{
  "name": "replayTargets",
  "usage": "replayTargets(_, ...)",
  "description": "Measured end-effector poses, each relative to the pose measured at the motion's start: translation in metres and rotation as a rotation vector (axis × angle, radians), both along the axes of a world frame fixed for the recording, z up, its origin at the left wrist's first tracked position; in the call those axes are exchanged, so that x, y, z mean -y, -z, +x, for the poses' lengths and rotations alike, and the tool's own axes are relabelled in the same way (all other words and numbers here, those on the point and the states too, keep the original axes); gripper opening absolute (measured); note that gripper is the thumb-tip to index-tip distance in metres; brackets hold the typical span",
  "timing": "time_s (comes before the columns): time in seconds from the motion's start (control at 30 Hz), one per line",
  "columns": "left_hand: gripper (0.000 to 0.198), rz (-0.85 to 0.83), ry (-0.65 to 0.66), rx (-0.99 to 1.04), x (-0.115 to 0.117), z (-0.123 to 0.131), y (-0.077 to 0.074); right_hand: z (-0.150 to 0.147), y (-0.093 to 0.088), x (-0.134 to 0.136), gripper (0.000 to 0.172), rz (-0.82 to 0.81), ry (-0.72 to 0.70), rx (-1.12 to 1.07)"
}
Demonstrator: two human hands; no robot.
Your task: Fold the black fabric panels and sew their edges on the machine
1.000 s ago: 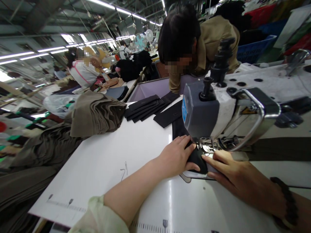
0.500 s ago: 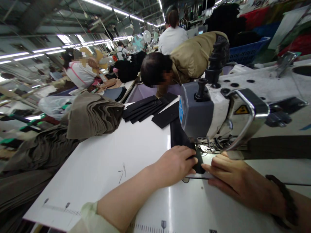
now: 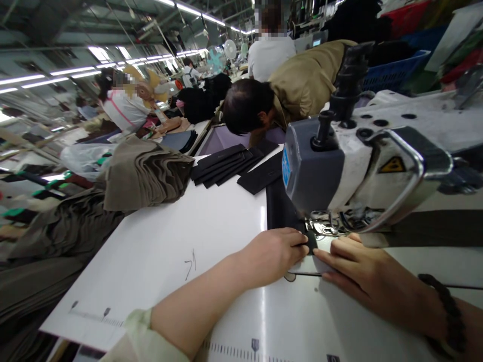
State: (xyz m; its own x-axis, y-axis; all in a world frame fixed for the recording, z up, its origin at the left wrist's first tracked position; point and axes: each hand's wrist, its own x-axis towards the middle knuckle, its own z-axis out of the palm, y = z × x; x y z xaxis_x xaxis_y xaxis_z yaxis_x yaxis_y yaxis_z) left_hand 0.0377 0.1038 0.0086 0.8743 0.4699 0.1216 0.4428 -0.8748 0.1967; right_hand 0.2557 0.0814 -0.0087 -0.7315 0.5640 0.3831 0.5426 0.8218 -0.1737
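Note:
A long black fabric piece (image 3: 282, 208) lies on the white table, its near end at the presser foot (image 3: 320, 225) of the sewing machine (image 3: 320, 166). My left hand (image 3: 277, 254) presses on the near end of this piece, fingers bent and close together. On the other side my right hand (image 3: 372, 281) rests on the machine bed, its index fingertip against the fabric's near corner. Its fingers are extended and the thumb is apart. The needle is hard to make out behind the machine head.
Several black fabric pieces (image 3: 226, 165) lie fanned out at the table's back edge. Brown-grey fabric (image 3: 145, 173) is stacked at the left. A bent-over person (image 3: 302, 80) is just behind the table. A dark strip (image 3: 433, 228) lies beneath the machine arm.
The near end of the black fabric piece has moved away from me, toward the presser foot. My hands stay beside it, and the view has shifted slightly.

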Motion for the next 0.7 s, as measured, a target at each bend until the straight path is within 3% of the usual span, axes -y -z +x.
replayTargets(0.37,0.018,-0.036,-0.098,-0.013,-0.016,0.004,0.001,0.002,0.022,-0.004,0.036,0.038,0.188,0.036)
replayTargets(0.7,0.019,-0.029,-0.176,-0.024,-0.023,0.005,0.004,-0.004,0.014,-0.005,0.038,0.101,0.206,0.04)
